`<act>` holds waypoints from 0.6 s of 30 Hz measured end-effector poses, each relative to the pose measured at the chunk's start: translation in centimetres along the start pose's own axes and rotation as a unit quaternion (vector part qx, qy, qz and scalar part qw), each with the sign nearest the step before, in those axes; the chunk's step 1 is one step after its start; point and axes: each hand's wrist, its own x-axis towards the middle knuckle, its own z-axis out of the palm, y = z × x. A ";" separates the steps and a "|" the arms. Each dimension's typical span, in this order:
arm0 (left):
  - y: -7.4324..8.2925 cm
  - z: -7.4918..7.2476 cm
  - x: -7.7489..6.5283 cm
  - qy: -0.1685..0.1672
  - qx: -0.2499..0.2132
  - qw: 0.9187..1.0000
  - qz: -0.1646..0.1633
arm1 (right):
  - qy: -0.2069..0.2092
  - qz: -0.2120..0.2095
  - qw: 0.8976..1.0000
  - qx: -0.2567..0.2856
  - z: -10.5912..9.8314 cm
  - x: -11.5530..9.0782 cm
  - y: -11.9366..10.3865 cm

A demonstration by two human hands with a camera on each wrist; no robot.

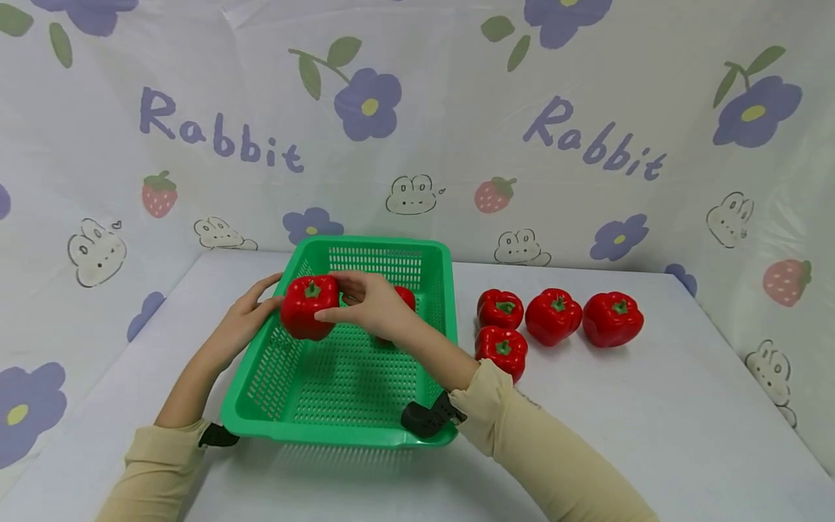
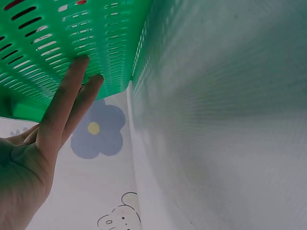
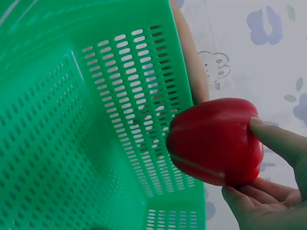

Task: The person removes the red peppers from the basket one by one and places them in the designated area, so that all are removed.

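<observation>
My right hand [image 1: 372,308] pinches a red bell pepper [image 1: 308,308] with a green stem, holding it over the left side of a green slotted plastic basket [image 1: 339,433]. In the right wrist view, thumb and fingers grip one end of the pepper [image 3: 216,141] near the basket's rim. My left hand [image 1: 241,326] is at the basket's left rim. The left wrist view has its extended fingers [image 2: 62,110] against the slotted outer wall. Inside the basket sits another red pepper [image 1: 404,296], partly hidden behind my right hand.
Several red bell peppers stand on the white table right of the basket, among them a near one [image 1: 502,351] and a far-right one [image 1: 612,319]. A patterned white curtain [image 1: 417,130] hangs behind the table. Black wrist devices [image 1: 427,419] sit close to the basket's front.
</observation>
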 end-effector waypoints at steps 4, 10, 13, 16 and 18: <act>0.1 0.0 0.0 0.000 0.000 1.000 -0.001 | 0.007 -0.018 1.000 0.003 -0.7 -0.7 -0.5; 0.3 0.0 -0.1 0.000 0.005 1.000 -0.005 | 0.027 -0.039 0.999 -0.002 -1.8 -2.2 -0.7; 0.3 0.0 -0.1 0.000 0.009 1.000 -0.007 | 0.038 -0.050 0.998 0.003 -2.6 -3.2 -0.6; 0.3 0.0 -0.1 0.001 0.014 1.000 -0.007 | 0.047 -0.057 0.997 0.007 -3.5 -4.1 -0.4; 0.3 0.0 -0.2 0.003 0.015 1.000 -0.007 | 0.053 -0.056 0.997 0.007 -4.0 -4.7 -0.3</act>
